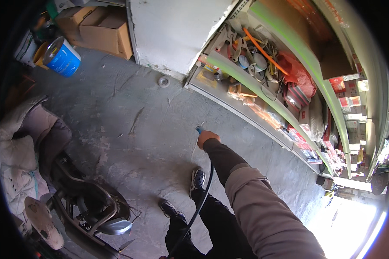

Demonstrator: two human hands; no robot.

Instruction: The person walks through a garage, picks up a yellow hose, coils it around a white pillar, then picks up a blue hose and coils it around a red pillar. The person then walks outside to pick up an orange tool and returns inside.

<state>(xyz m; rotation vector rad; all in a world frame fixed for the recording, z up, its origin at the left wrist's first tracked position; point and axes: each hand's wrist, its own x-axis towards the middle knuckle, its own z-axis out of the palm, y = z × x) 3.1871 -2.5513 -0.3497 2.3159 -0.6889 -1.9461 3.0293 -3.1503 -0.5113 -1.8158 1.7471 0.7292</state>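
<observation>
My right hand (208, 139) is stretched out over the grey floor, closed around a small tool with a blue end (199, 129). Most of that tool is hidden inside the fist, so its kind does not show. A black hose or cable (202, 202) hangs from below this hand and curves down past my legs to the lower edge. At that edge, beside the hose, only a sliver of what looks like my left hand (162, 257) shows; its fingers are out of sight.
Right of me runs a shelf unit (246, 82) with tools, cables and boxes. A parked scooter (95, 203) with a padded cover (19, 155) stands at left. A tape roll (164, 81), a blue bucket (64, 58) and cardboard boxes (103, 32) are farther off.
</observation>
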